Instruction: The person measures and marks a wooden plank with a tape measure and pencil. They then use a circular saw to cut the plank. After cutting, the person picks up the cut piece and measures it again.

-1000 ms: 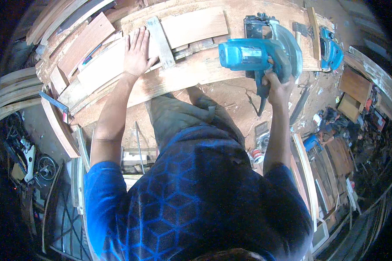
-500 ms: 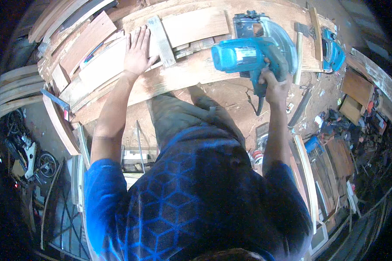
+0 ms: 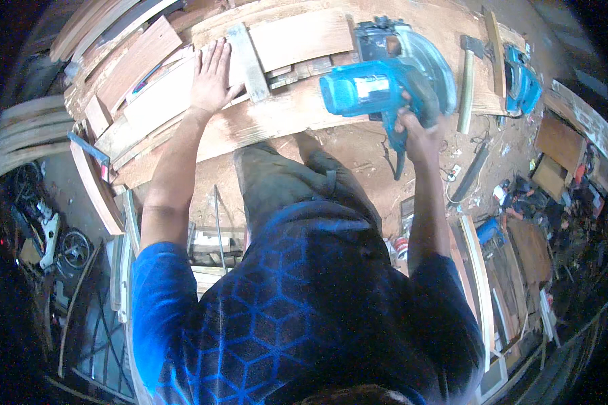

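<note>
My left hand [image 3: 213,77] lies flat with outstretched fingers on a pale board [image 3: 154,93], just left of a narrow weathered crosspiece [image 3: 248,61]. My right hand [image 3: 417,131] is closed round the rear handle of a teal circular saw [image 3: 361,91], which stands on the wooden bench [image 3: 284,108] to the right of the crosspiece, its cord hanging below. Another pale board [image 3: 297,40] lies right of the crosspiece. The saw is slightly blurred and its blade is hidden from this view.
A second teal power tool [image 3: 520,77] sits at the bench's right end beside wooden strips. Stacked planks [image 3: 30,135] are at the left, a bicycle wheel [image 3: 74,250] low left. The right floor holds cardboard [image 3: 557,145], offcuts and scattered clutter [image 3: 574,189].
The saw, in my right hand, has moved left toward the crosspiece, uncovering more of a pale strip on its right. My left hand stays on the board.
</note>
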The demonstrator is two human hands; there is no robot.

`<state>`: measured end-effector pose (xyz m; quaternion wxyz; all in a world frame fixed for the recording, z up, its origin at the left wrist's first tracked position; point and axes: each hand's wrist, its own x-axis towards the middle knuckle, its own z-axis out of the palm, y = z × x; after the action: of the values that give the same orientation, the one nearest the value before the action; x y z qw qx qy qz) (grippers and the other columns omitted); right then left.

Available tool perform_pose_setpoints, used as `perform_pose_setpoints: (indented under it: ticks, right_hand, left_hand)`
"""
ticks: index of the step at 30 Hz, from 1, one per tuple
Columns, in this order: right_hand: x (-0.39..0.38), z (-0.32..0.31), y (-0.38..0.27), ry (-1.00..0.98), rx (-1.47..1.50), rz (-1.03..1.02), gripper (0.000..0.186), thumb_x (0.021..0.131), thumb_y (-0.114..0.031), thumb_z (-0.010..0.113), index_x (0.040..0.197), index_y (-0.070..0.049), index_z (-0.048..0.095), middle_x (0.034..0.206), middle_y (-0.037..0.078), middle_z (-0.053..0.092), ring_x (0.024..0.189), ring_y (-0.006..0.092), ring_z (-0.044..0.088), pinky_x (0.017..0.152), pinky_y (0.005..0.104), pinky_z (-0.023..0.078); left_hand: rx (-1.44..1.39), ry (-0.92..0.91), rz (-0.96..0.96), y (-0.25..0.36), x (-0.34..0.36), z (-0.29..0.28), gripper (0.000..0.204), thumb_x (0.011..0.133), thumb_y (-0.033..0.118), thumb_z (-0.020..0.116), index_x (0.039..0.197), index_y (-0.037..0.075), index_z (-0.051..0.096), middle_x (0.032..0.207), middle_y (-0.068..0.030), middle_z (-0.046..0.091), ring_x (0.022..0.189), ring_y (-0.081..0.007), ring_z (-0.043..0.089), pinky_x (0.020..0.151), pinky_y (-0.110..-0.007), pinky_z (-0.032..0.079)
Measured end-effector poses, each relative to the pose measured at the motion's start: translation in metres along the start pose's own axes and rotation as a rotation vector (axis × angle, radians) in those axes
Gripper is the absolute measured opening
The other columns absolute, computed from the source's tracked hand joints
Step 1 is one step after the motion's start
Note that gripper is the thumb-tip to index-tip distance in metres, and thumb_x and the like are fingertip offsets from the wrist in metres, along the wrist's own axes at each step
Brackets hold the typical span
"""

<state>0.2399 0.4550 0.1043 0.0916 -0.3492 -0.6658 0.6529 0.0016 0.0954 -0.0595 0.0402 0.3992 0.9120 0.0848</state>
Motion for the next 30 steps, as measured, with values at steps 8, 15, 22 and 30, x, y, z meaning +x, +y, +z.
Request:
perform_pose_setpoints:
  ticks: [8, 15, 22, 30]
  right_hand:
    - [-0.040, -0.022, 0.002, -0.059, 0.166, 0.122, 0.042, 0.080, -0.004, 0.070, 0.121, 0.004, 0.062, 0.090, 0.009, 0.065, 0.063, 0.0166, 0.062, 0.055, 0.0303, 0.050]
    - [-0.038, 0.032, 0.034, -0.265, 0.460, 0.265, 0.052, 0.080, -0.004, 0.074, 0.128, 0.002, 0.055, 0.086, 0.009, 0.060, 0.059, 0.0200, 0.058, 0.055, 0.0357, 0.049]
    - [-0.042, 0.064, 0.062, -0.299, 0.480, 0.349, 0.036, 0.083, -0.006, 0.068, 0.116, -0.002, 0.055, 0.076, 0.007, 0.053, 0.057, 0.0184, 0.051, 0.058, 0.0363, 0.045]
    - [-0.036, 0.069, 0.055, -0.363, 0.438, 0.361, 0.024, 0.085, -0.009, 0.064, 0.106, -0.005, 0.055, 0.067, 0.003, 0.046, 0.058, 0.0168, 0.048, 0.060, 0.0350, 0.042]
  left_hand:
    - [0.101, -0.106, -0.033, -0.003, 0.010, -0.012, 0.110, 0.080, 0.069, 0.066, 0.161, 0.006, 0.025, 0.168, -0.0134, 0.025, 0.157, -0.0322, 0.017, 0.129, -0.055, 0.006]
    - [0.049, -0.005, -0.027, -0.012, 0.005, 0.007, 0.111, 0.077, 0.073, 0.067, 0.161, 0.011, 0.029, 0.167, -0.0118, 0.028, 0.156, -0.0313, 0.020, 0.128, -0.056, 0.010]
    - [-0.035, -0.019, 0.025, -0.012, 0.007, 0.001, 0.114, 0.073, 0.067, 0.070, 0.153, -0.007, 0.035, 0.162, -0.0267, 0.032, 0.152, -0.0436, 0.026, 0.125, -0.060, 0.014]
    - [-0.002, 0.046, 0.088, -0.014, 0.006, 0.004, 0.113, 0.074, 0.069, 0.069, 0.150, -0.008, 0.039, 0.158, -0.0283, 0.037, 0.150, -0.0452, 0.028, 0.125, -0.061, 0.013]
